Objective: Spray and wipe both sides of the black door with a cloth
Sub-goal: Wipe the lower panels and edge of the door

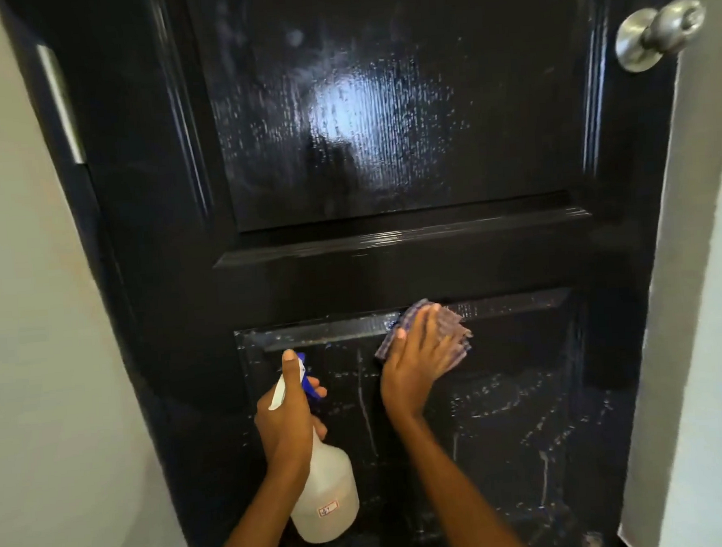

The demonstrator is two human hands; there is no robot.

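The glossy black door (391,250) fills the view, with a raised upper panel and a recessed lower panel streaked with wet drips. My right hand (415,363) presses a folded purple-and-white cloth (451,322) flat against the top edge of the lower panel, fingers straight. To its left, my left hand (286,421) grips the neck of a clear spray bottle (326,499) with a white and blue trigger head, thumb up along the head, nozzle towards the door.
A silver round door knob (657,35) sticks out at the upper right edge of the door. A metal hinge (61,105) sits on the left edge. Pale walls (37,335) close in on both sides of the door.
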